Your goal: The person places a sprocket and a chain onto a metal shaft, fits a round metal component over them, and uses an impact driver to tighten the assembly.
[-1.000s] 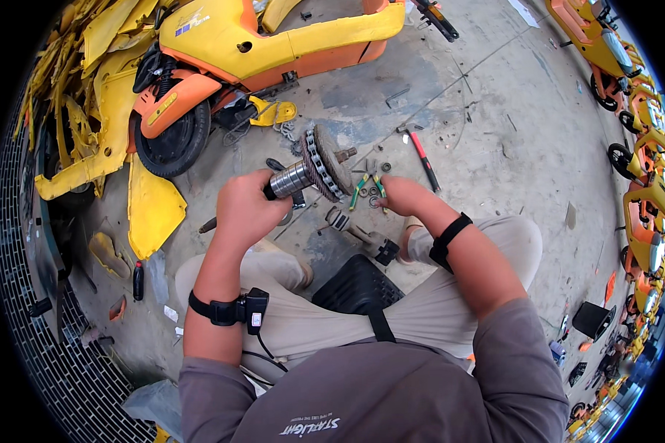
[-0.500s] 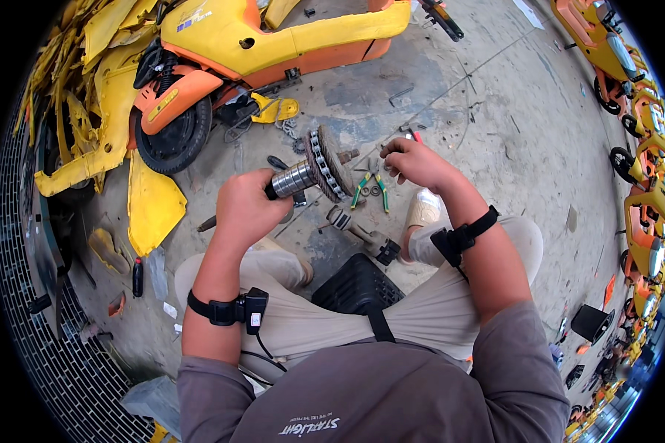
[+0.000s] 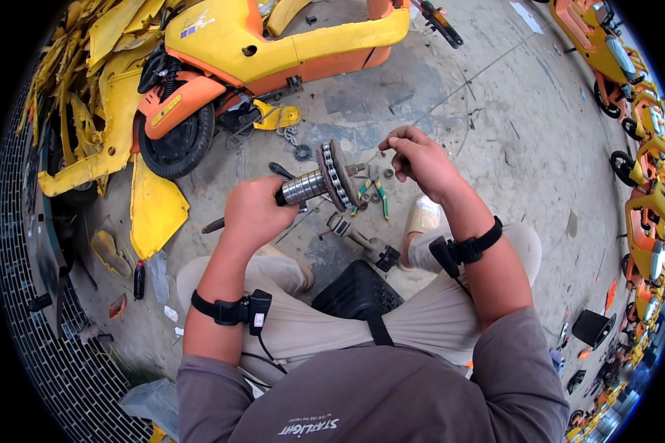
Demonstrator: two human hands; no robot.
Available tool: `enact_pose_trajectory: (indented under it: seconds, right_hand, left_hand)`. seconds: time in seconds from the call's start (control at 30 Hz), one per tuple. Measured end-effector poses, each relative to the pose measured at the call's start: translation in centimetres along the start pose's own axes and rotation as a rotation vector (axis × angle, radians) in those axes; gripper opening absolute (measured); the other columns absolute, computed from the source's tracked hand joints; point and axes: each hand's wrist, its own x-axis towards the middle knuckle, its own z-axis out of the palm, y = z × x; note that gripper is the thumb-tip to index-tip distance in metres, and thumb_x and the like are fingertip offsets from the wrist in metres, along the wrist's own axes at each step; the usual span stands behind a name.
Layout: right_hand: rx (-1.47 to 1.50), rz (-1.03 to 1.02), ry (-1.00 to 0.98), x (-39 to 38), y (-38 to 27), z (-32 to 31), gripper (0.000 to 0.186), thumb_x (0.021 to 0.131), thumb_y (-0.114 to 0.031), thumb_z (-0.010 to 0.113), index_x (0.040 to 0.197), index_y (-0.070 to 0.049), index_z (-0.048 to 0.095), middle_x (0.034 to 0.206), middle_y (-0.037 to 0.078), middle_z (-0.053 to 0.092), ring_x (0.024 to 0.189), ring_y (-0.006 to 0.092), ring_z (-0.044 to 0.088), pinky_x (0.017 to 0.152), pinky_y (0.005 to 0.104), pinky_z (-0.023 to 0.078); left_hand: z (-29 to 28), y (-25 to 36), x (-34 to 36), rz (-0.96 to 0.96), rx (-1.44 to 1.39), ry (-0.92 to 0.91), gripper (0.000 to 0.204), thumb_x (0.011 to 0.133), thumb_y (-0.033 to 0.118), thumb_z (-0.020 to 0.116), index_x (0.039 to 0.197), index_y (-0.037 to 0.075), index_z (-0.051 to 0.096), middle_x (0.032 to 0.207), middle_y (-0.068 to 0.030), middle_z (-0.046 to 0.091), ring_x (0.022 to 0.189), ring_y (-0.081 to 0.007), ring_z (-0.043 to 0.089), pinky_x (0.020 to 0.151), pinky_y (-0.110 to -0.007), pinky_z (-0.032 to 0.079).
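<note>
Gripping the metal shaft assembly, the left hand is clamping around it just behind the silver barrel, holding it above the concrete floor with its chain-wrapped sprocket pointing rightward. The right hand is hovering, half curled, near the assembly's narrow tip; whether it is pinching something small, I cannot tell. Below it, green-handled pliers are lying on the floor. Farther forward, a yellow-and-orange scooter is resting, and at left, yellow panels are lying heaped.
</note>
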Motion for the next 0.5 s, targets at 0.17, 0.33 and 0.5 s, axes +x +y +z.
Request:
enact_pose_trajectory:
  seconds: [0.17, 0.33, 0.5]
  right_hand:
    - [-0.174, -0.128, -0.025, -1.0, -0.1, 0.1, 0.026, 0.102, -0.016, 0.063, 0.119, 0.003, 0.062, 0.107, 0.007, 0.065, 0.080, 0.0122, 0.062, 0.073, 0.0283, 0.053]
    - [-0.074, -0.088, -0.090, -1.6, -0.9, 0.4, 0.035, 0.103, -0.024, 0.065, 0.124, 0.004, 0.065, 0.110, 0.009, 0.070, 0.083, 0.0124, 0.065, 0.076, 0.0275, 0.054]
    - [-0.206, -0.071, -0.138, -1.6, -1.6, -0.1, 0.043, 0.106, -0.035, 0.061, 0.129, 0.001, 0.063, 0.112, 0.004, 0.073, 0.083, 0.0094, 0.060, 0.075, 0.0252, 0.051]
  left_hand:
    - [0.1, 0.0, 0.0, 0.003, 0.016, -0.007, 0.021, 0.066, 0.017, 0.076, 0.080, 0.002, 0.071, 0.074, -0.0225, 0.066, 0.074, -0.0426, 0.067, 0.067, -0.045, 0.052]
    - [0.2, 0.1, 0.1, -0.029, -0.022, -0.023, 0.022, 0.067, 0.018, 0.076, 0.081, 0.001, 0.071, 0.075, -0.0225, 0.067, 0.074, -0.0429, 0.067, 0.067, -0.045, 0.052]
    - [0.2, 0.3, 0.1, -0.008, 0.026, -0.023, 0.021, 0.069, 0.020, 0.076, 0.083, 0.004, 0.073, 0.075, -0.0209, 0.068, 0.074, -0.0421, 0.068, 0.067, -0.045, 0.053]
